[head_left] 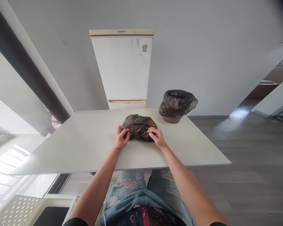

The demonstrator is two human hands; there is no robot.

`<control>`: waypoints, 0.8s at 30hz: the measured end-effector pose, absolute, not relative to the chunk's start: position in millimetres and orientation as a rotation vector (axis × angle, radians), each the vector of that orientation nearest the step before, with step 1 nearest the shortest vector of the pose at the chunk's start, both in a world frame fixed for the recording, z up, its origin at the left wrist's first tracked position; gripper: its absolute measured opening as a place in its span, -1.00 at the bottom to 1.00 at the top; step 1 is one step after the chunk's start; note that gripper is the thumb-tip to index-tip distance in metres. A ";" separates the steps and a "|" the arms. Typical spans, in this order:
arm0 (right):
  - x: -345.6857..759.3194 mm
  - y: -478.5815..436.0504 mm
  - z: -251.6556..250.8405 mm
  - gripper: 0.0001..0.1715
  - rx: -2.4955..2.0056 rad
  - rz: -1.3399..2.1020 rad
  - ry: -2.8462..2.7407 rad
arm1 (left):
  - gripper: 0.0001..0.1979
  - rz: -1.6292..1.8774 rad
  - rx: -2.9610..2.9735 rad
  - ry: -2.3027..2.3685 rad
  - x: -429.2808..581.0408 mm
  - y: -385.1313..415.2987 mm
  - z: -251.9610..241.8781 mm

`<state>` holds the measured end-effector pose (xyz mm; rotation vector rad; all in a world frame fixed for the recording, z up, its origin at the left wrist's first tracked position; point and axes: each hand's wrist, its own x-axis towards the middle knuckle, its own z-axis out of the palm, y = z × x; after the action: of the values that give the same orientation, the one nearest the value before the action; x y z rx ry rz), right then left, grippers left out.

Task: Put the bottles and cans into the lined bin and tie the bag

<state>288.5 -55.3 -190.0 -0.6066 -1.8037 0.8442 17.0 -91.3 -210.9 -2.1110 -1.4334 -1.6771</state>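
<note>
A dark translucent plastic bag [140, 126] with reddish contents lies on the white table [89, 147], in the middle toward the far side. My left hand [121, 137] pinches the bag's near left edge with closed fingers. My right hand [157, 136] grips the near right edge, fingers curled on the plastic. Both forearms reach forward over the table's front edge.
A small bin [176, 106] lined with a black bag stands at the table's far right corner. A white fridge [122, 67] stands against the wall behind the table. A window runs along the left; grey wood floor lies to the right.
</note>
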 end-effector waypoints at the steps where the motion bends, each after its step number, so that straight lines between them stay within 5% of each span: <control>1: 290.2 -55.7 -190.0 -0.55 -0.626 0.911 -1.790 | -0.83 -1.623 -2.157 -1.420 17.6 -89.5 -212.1; 5: 295.7 -56.6 -187.8 -0.40 -0.693 1.145 -1.817 | -0.73 -1.618 -2.033 -1.581 15.4 -80.2 -216.9; 11: 297.3 -57.4 -183.7 -0.45 -0.671 1.879 -1.992 | -0.39 -1.778 -1.951 -1.716 10.8 -75.6 -220.2; 15: 296.1 -56.9 -185.6 -0.41 -0.505 2.291 -2.309 | -0.36 -1.864 -1.911 -1.749 10.9 -75.2 -218.2; 17: 295.4 -56.1 -186.8 -0.45 -0.497 2.140 -2.430 | -0.43 -1.889 -1.874 -1.765 11.3 -75.1 -216.8; 24: 287.9 -51.1 -197.8 -0.59 -0.774 0.712 -2.143 | -0.65 -1.903 -1.724 -1.828 10.8 -78.0 -214.3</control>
<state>287.9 -51.1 -197.8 -0.7735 -2.1428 0.7119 10.8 -78.0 -214.3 -1.7237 -1.8275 -1.9033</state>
